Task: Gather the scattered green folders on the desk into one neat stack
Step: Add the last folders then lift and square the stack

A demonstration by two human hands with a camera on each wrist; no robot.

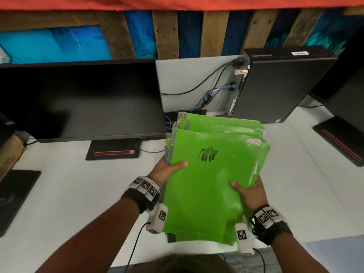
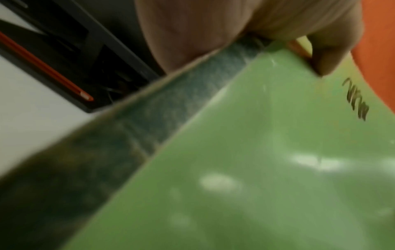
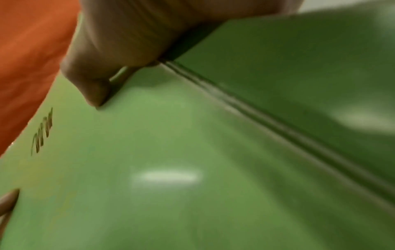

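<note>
A thick pile of green folders is held above the white desk, its top cover marked with a black scribble. My left hand grips the pile's left edge, thumb on top, fingers hidden underneath. My right hand grips the right edge the same way. The upper folders fan out unevenly toward the far side. In the left wrist view my left hand's thumb presses on the green cover. The right wrist view shows my right thumb on the cover.
A black monitor with its stand sits at the left. A black computer tower with cables stands behind the folders. Another monitor base is at the right, a dark pad at the left edge.
</note>
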